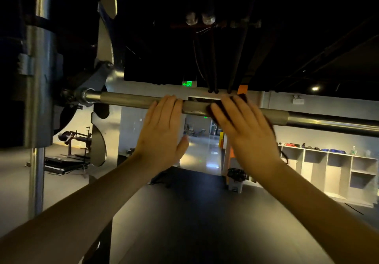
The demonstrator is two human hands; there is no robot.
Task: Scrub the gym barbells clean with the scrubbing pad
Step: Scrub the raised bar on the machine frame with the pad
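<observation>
Steel rack post [39, 79] fills the left edge, and the bar [127, 101] runs from its hook out to the right edge, sloping slightly downward. Dark floor [184, 212] spreads below, with white cubby shelves [336, 167] along the right wall and a small bin [235, 179] near their left end.

Both arms reach up to the knurled middle stretch of the bar. The left hand [162, 132] lies on the bar with its fingers straight and together over the top, thumb spread apart below, grasping nothing. Just to its right, with a short bare piece of bar between them, the right hand [246, 128] has its fingers laid flat, pressing the pad [243, 97] against the bar. The pad is dark and sits between that hand and the bar, showing past the fingertips and along the hand's right edge.
</observation>
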